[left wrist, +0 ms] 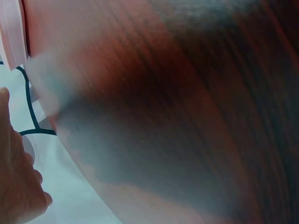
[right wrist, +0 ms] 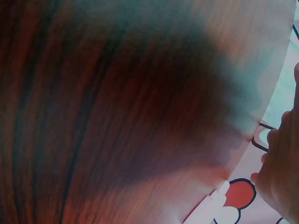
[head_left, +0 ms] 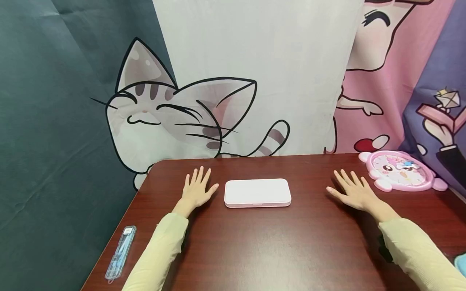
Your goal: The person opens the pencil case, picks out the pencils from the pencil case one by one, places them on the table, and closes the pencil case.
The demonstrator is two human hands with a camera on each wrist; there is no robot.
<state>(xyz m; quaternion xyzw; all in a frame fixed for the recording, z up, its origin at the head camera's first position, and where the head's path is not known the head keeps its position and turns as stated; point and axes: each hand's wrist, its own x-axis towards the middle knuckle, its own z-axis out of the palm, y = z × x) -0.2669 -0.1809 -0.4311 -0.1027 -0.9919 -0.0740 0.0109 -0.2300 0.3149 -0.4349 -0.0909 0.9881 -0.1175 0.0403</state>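
A flat white case with a pink lower edge (head_left: 257,193) lies closed on the brown table between the two hands. My left hand (head_left: 196,190), fingers spread and straight, is to the left of the case and apart from it. On the other side my right hand (head_left: 354,192) is spread in the same way, between the case and a pink animal-shaped clock-like item (head_left: 399,171). Neither hand holds anything. In the left wrist view part of the left hand (left wrist: 21,172) shows at the left edge; the right hand (right wrist: 282,163) appears at the right edge of its own wrist view.
A clear plastic box with pale blue contents (head_left: 121,253) lies near the table's left edge. At the far right edge a light blue thing (head_left: 461,263) is partly cut off. Behind the table (head_left: 276,246) hangs a cloth with a cartoon cat (head_left: 164,117).
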